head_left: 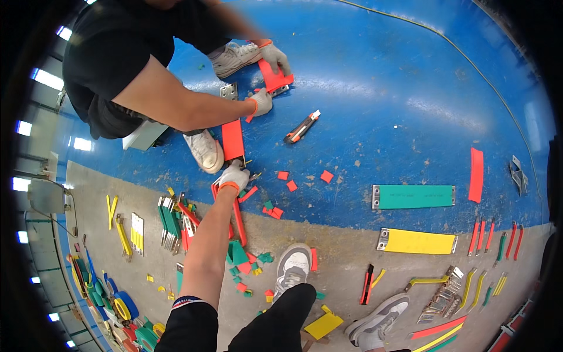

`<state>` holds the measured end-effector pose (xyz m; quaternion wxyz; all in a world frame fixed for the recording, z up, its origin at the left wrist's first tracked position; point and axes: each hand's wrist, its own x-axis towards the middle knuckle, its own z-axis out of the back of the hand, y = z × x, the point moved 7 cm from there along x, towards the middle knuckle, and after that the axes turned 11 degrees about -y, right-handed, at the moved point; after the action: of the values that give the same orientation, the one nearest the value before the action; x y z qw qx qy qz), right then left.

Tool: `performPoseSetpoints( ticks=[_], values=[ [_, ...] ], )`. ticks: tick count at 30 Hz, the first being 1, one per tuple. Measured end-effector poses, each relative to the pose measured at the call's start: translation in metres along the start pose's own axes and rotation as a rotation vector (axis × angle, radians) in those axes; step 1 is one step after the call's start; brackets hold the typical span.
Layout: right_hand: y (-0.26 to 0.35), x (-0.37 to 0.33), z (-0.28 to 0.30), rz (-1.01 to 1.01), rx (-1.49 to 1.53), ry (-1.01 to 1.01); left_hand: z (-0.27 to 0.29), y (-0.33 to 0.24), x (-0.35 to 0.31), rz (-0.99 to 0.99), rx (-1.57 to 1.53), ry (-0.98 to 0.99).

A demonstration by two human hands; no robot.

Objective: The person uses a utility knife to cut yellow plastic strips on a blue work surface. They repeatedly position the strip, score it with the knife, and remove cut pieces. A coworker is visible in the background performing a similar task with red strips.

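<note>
My left hand (pixel 233 178), in a pale work glove with an orange cuff, is closed at the near end of a flat metal bar wrapped in a red sleeve (pixel 233 141). How its fingers sit on the metal end is partly hidden. My right hand is out of view. Across from me, a co-worker's two gloved hands (pixel 274 57) hold a bent red sleeve (pixel 273 76) around another metal bar, whose end shows beneath. A utility knife (pixel 302 127) with its blade out lies on the blue floor to the right of them.
Red scraps (pixel 292 186) and green pieces (pixel 237 253) litter the floor near my foot (pixel 293 268). To the right lie a green-sleeved bar (pixel 413 196), a yellow-sleeved bar (pixel 417 241), and a second knife (pixel 366 284). Bundled bars (pixel 169 224) and tape rolls (pixel 125 305) are at left.
</note>
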<state>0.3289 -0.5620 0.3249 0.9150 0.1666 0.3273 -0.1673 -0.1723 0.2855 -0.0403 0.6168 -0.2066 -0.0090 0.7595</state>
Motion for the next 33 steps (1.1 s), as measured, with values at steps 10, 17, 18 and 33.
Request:
performPoseSetpoints(
  ticks=[10, 17, 18, 33],
  values=[
    [0.01, 0.009, -0.015, -0.004, -0.03, 0.037, -0.039, -0.068, 0.006, -0.147, -0.254, 0.028],
    [0.004, 0.009, -0.013, -0.045, 0.002, 0.042, -0.043, -0.105, -0.033, -0.149, -0.157, 0.07],
    [0.003, 0.011, -0.012, -0.053, 0.004, 0.048, -0.045, -0.101, -0.038, -0.173, -0.156, 0.097],
    [0.026, 0.013, -0.021, -0.005, -0.06, 0.101, -0.069, -0.011, -0.219, -0.59, 0.126, 0.307]
  ],
)
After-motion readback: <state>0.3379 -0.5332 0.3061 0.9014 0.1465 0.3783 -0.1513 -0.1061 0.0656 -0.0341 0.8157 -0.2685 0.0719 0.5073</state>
